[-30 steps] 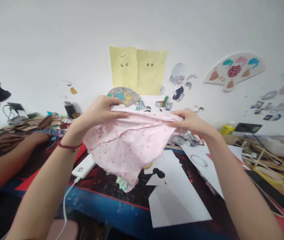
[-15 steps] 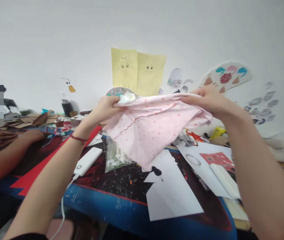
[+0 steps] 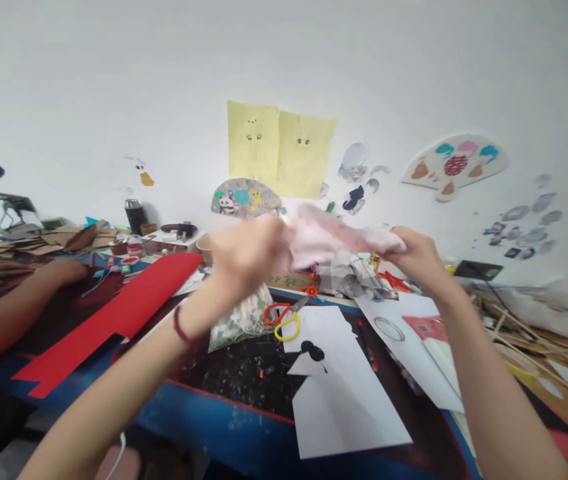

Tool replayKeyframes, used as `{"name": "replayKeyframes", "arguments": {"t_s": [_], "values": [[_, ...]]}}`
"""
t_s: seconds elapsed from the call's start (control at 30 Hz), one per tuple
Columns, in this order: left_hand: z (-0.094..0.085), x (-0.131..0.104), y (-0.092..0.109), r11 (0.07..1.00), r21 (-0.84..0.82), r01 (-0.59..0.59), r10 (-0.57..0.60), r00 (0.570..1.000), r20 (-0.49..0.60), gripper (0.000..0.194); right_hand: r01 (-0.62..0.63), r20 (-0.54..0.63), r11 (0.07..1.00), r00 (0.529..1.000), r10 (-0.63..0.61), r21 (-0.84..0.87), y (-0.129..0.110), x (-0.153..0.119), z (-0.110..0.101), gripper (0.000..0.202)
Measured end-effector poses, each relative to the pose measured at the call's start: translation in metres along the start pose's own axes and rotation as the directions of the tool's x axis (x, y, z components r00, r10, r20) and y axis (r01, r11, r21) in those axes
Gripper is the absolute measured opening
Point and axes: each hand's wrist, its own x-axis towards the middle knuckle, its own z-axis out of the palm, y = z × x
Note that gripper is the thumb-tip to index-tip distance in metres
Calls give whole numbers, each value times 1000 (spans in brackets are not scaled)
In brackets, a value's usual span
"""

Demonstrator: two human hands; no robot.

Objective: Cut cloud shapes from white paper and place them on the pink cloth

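Note:
A pink cloth with small dots (image 3: 331, 237) is bunched and blurred between my two hands, above the table. My left hand (image 3: 251, 250) is closed on its left end, the fingers smeared by motion. Its right end is gripped by my right hand (image 3: 411, 250). Beneath the cloth lie scissors with red and yellow handles (image 3: 288, 321), a clear bag of pale and green material (image 3: 244, 320) and a cut white sheet (image 3: 347, 393) with a small black shape on it.
Red material (image 3: 129, 307) lies left of the bag. Another person's forearm and hands (image 3: 29, 293) rest at the far left. A dark flask (image 3: 135, 217) stands at the back. On the right are white paper (image 3: 389, 323), a red packet (image 3: 421, 328) and thin wooden sticks (image 3: 529, 340).
The cloth, stretched out with a hanging corner before, is now bunched up. My left hand has moved right and down, my right hand lower. The scissors have come into view.

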Motion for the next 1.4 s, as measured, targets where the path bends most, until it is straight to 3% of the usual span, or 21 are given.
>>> {"name": "replayKeyframes", "arguments": {"t_s": [0.07, 0.1, 0.17, 0.2, 0.23, 0.33, 0.4, 0.5, 0.57, 0.63, 0.7, 0.77, 0.83, 0.93, 1.03, 1.13, 1.2, 1.3, 1.4], "values": [[23, -53, 46, 989, -81, -123, 136, 972, 190, 19, 35, 196, 999, 980, -27, -37, 22, -30, 19, 17], [34, -79, 67, 972, -140, -189, 221, 939, 264, 16, 37, 250, 999, 968, -29, -24, 29, -47, 28, 23], [51, -120, 99, 876, -374, -304, 466, 734, 494, 14, 49, 351, 998, 934, -58, 36, 32, -84, 44, 34], [55, -134, 108, 848, -467, -250, 502, 660, 559, 19, 49, 379, 997, 923, -69, 63, 27, -102, 48, 37], [56, -142, 112, 835, -522, -175, 506, 620, 600, 26, 34, 383, 997, 922, -58, 70, 19, -119, 50, 38], [50, -143, 93, 875, -473, -108, 446, 563, 696, 14, -52, 433, 989, 901, -15, 140, -23, -163, 48, 36], [45, -137, 66, 952, -286, -105, 296, 541, 787, 28, -65, 511, 984, 859, -31, 169, -57, -187, 48, 40], [44, -138, 31, 993, -96, -68, 116, 448, 886, 32, 51, 661, 979, 730, -172, 198, -100, -218, 63, 75], [45, -147, 18, 994, -106, -25, 107, 420, 901, 36, 174, 671, 962, 691, -270, 208, -114, -236, 80, 87], [46, -158, 13, 983, -184, 25, 155, 431, 889, 37, 258, 632, 948, 707, -318, 189, -119, -250, 94, 76], [46, -167, 10, 965, -253, 74, 191, 463, 866, 32, 278, 537, 940, 772, -341, 197, -117, -256, 100, 57], [45, -174, 7, 949, -293, 119, 199, 496, 845, 20, 287, 434, 929, 824, -364, 234, -113, -256, 97, 46], [46, -179, 4, 934, -320, 159, 194, 526, 828, 10, 287, 353, 921, 859, -369, 263, -110, -253, 90, 50], [50, -184, 5, 923, -331, 195, 157, 594, 789, 27, 190, 248, 946, 934, -256, 263, -105, -247, 80, 57], [61, -183, 7, 931, -299, 211, 74, 691, 719, 33, 23, 125, 963, 990, -58, 267, -94, -236, 75, 48], [77, -172, 1, 913, -272, 306, -84, 790, 607, 24, -165, 105, 947, 984, 141, 277, -80, -214, 66, 23], [86, -161, -7, 862, -300, 410, -201, 818, 540, 18, -290, 220, 906, 948, 229, 309, -71, -198, 57, 17], [97, -143, -18, 808, -344, 479, -277, 823, 496, 16, -441, 338, 823, 883, 326, 359, -60, -181, 44, 41], [104, -127, -23, 786, -382, 486, -274, 828, 488, 24, -519, 320, 755, 851, 416, 400, -52, -174, 39, 50]]}}
